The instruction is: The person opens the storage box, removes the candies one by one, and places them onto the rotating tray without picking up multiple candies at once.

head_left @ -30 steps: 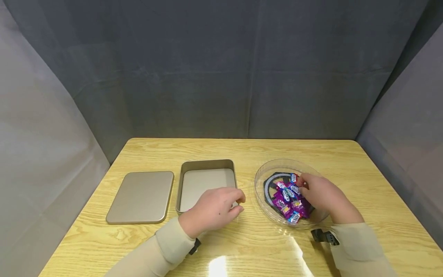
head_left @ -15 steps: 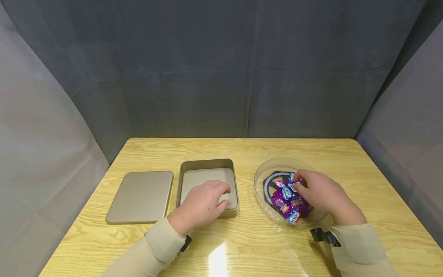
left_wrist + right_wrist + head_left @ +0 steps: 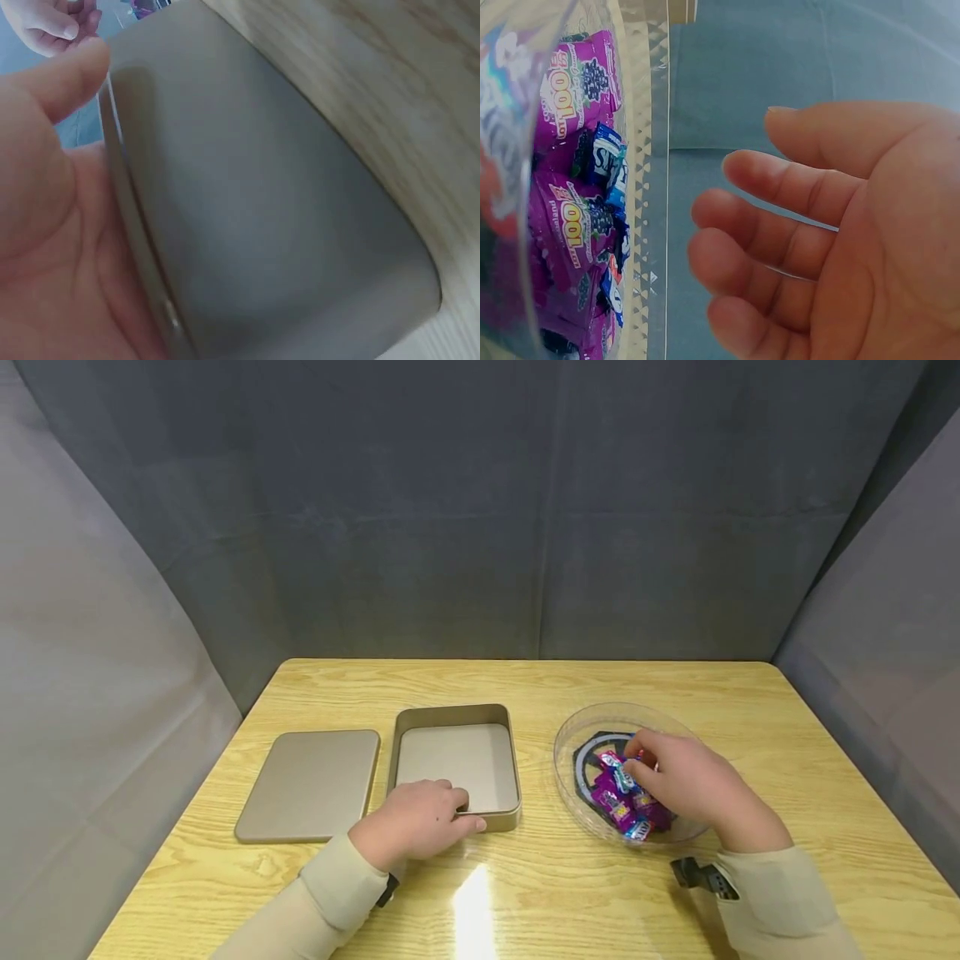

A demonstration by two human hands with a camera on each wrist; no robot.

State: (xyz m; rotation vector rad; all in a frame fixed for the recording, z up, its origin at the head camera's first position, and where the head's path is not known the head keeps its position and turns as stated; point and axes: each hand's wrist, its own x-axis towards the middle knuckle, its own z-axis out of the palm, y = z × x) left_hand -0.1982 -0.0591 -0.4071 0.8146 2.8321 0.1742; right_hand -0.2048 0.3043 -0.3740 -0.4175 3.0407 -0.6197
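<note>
My left hand (image 3: 416, 822) grips the near wall of a square metal tin (image 3: 457, 760). In the left wrist view its thumb lies at the rim, the palm faces the tin's smooth outer wall (image 3: 247, 187), and the other fingers go behind the rim. My right hand (image 3: 697, 781) hovers over a clear round bowl (image 3: 566, 806) with several purple and blue wrapped candies (image 3: 615, 806) in it. The right wrist view shows its fingers (image 3: 735, 262) loosely bent, with nothing between them, just above the candies (image 3: 574, 225).
A flat square metal lid (image 3: 311, 785) lies left of the tin on the wooden table (image 3: 525, 685). Dark cloth (image 3: 405, 527) hangs behind the table, and light grey cloth (image 3: 97, 693) stands at both sides.
My left hand has moved left and down from above the tin's right side and taken hold of its near wall. The right hand has shifted slightly left over the candies.
</note>
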